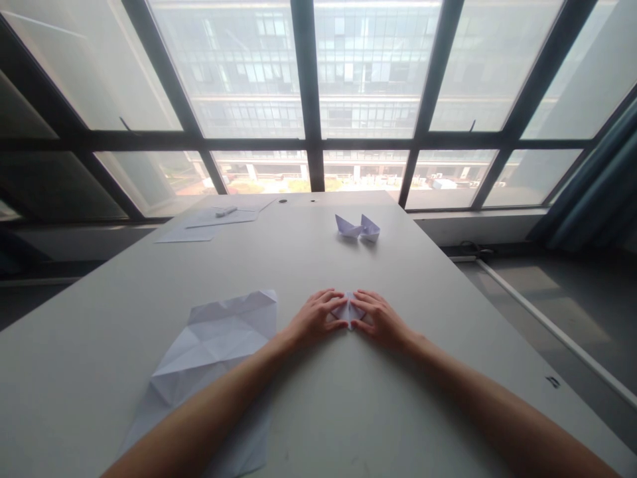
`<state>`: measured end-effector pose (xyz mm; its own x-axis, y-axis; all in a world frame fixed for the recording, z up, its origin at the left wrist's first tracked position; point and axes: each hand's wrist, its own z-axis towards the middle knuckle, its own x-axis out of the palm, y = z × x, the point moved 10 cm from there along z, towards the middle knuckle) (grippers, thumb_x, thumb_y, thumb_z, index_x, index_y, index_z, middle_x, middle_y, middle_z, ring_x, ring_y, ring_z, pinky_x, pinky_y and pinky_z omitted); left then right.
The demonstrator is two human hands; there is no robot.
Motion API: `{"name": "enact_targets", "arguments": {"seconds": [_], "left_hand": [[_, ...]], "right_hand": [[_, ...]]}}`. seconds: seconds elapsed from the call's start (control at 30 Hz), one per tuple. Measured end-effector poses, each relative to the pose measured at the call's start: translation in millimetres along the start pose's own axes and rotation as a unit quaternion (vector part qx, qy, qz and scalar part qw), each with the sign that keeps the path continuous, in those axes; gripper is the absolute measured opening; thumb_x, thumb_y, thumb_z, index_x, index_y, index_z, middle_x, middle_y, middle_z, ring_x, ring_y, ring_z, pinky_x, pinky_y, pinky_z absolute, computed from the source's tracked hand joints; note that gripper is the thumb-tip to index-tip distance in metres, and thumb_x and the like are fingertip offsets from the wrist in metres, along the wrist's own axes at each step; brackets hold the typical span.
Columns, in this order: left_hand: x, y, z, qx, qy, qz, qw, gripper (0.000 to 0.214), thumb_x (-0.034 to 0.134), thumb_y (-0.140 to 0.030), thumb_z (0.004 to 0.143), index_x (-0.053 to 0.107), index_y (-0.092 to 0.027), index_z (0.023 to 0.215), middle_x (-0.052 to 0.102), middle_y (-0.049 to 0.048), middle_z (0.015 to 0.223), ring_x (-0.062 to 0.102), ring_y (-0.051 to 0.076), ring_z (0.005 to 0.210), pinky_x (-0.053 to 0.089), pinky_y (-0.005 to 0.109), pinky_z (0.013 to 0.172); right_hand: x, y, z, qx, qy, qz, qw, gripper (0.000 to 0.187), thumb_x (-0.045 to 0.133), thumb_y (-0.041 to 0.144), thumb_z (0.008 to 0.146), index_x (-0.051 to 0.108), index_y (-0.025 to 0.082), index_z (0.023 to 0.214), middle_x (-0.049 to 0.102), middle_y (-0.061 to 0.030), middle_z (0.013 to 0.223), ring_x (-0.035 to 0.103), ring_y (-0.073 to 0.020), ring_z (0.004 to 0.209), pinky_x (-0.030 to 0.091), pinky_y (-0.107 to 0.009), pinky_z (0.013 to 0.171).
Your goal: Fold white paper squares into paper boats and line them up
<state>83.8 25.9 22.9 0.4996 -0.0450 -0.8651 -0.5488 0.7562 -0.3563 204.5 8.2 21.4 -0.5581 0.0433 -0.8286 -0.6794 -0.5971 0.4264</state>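
A small folded piece of white paper lies on the grey table in front of me. My left hand pinches its left side with thumb and fingers. My right hand pinches its right side the same way. Both hands rest low on the tabletop, and most of the paper is hidden under the fingers.
A creased, unfolded white sheet lies left of my left forearm. A finished folded paper shape sits farther back in the middle. Flat sheets with a pen lie at the far left corner. Large windows stand behind the table's far edge.
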Motion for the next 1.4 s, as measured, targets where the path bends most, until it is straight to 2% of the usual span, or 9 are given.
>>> {"name": "enact_targets", "arguments": {"seconds": [0.23, 0.43, 0.53, 0.63, 0.77, 0.87, 0.97, 1.13, 1.4], "left_hand": [[-8.3, -5.8, 2.0, 0.004, -0.016, -0.115, 0.993, 0.051, 0.074, -0.033, 0.083, 0.06, -0.028, 0.132, 0.058, 0.0103, 0.133, 0.059, 0.028, 0.118, 0.048, 0.042, 0.101], [-16.4, -17.3, 3.2, 0.017, -0.024, -0.214, 0.976, 0.035, 0.074, -0.029, 0.084, 0.071, -0.025, 0.119, 0.062, 0.0108, 0.122, 0.066, 0.022, 0.097, 0.053, 0.036, 0.09], [-15.8, -9.5, 4.3, -0.031, -0.038, -0.288, 0.956, 0.025, 0.071, -0.034, 0.086, 0.076, -0.021, 0.107, 0.063, 0.0117, 0.115, 0.066, 0.019, 0.085, 0.054, 0.032, 0.079], [-8.3, 1.0, 4.7, -0.093, -0.034, -0.375, 0.922, 0.028, 0.07, -0.04, 0.085, 0.076, -0.016, 0.097, 0.065, 0.0131, 0.112, 0.066, 0.017, 0.082, 0.054, 0.028, 0.072], [-1.2, 9.3, 2.9, -0.157, -0.028, -0.436, 0.886, 0.051, 0.076, -0.042, 0.08, 0.064, -0.017, 0.122, 0.069, 0.0101, 0.1, 0.064, 0.016, 0.076, 0.05, 0.026, 0.065], [1.3, 5.4, 2.2, -0.168, 0.001, -0.444, 0.88, 0.056, 0.073, -0.044, 0.081, 0.06, -0.015, 0.127, 0.066, 0.0032, 0.079, 0.059, 0.014, 0.069, 0.045, 0.023, 0.06], [2.0, -0.3, 2.4, -0.16, 0.031, -0.421, 0.892, 0.052, 0.071, -0.047, 0.082, 0.065, -0.014, 0.121, 0.059, -0.0013, 0.067, 0.051, 0.011, 0.061, 0.037, 0.021, 0.055], [2.5, -3.7, 3.5, -0.15, 0.04, -0.413, 0.897, 0.052, 0.072, -0.048, 0.08, 0.068, -0.013, 0.118, 0.054, -0.0025, 0.065, 0.047, 0.01, 0.059, 0.034, 0.022, 0.054], [-0.2, -3.7, 2.8, -0.164, 0.04, -0.445, 0.879, 0.056, 0.072, -0.049, 0.08, 0.065, -0.014, 0.123, 0.053, -0.0028, 0.065, 0.046, 0.01, 0.059, 0.031, 0.021, 0.053]], "right_hand": [[-11.5, -0.5, -1.2, -0.005, -0.056, 0.068, 0.996, 0.042, 0.072, 0.026, 0.083, 0.067, 0.025, 0.124, 0.064, -0.0119, 0.129, 0.057, -0.0299, 0.119, 0.045, -0.048, 0.102], [-19.5, -1.6, -1.4, 0.019, -0.093, 0.17, 0.981, 0.018, 0.061, 0.019, 0.088, 0.073, 0.023, 0.1, 0.068, -0.0068, 0.108, 0.065, -0.0187, 0.09, 0.051, -0.032, 0.081], [-15.7, -7.5, -0.2, 0.055, -0.083, 0.197, 0.975, 0.018, 0.065, 0.018, 0.083, 0.073, 0.022, 0.099, 0.068, -0.0022, 0.087, 0.06, -0.015, 0.072, 0.048, -0.028, 0.07], [-9.9, -14.4, 0.9, 0.092, -0.056, 0.236, 0.966, 0.018, 0.07, 0.02, 0.079, 0.073, 0.021, 0.096, 0.063, 0.0017, 0.072, 0.053, -0.013, 0.063, 0.044, -0.026, 0.062], [-9.2, -18.5, 0.7, 0.121, -0.055, 0.319, 0.938, 0.019, 0.073, 0.027, 0.077, 0.07, 0.019, 0.094, 0.063, 0.0015, 0.072, 0.054, -0.0131, 0.064, 0.042, -0.025, 0.06], [-5.1, -17.1, -0.5, 0.139, -0.044, 0.388, 0.91, 0.033, 0.074, 0.032, 0.078, 0.066, 0.02, 0.107, 0.063, 0.0026, 0.071, 0.053, -0.0125, 0.063, 0.041, -0.024, 0.058], [-2.3, -11.9, -0.4, 0.138, -0.02, 0.412, 0.9, 0.036, 0.074, 0.038, 0.079, 0.066, 0.019, 0.108, 0.058, 0.0045, 0.066, 0.049, -0.0107, 0.058, 0.037, -0.023, 0.053], [-0.5, -8.6, 0.1, 0.142, 0.014, 0.431, 0.891, 0.038, 0.073, 0.041, 0.079, 0.064, 0.018, 0.108, 0.055, 0.0055, 0.063, 0.046, -0.0097, 0.056, 0.034, -0.022, 0.051], [-1.4, -12.6, -0.5, 0.158, 0.015, 0.435, 0.886, 0.037, 0.075, 0.045, 0.076, 0.066, 0.017, 0.099, 0.053, 0.006, 0.061, 0.042, -0.0092, 0.054, 0.03, -0.022, 0.049]]}}
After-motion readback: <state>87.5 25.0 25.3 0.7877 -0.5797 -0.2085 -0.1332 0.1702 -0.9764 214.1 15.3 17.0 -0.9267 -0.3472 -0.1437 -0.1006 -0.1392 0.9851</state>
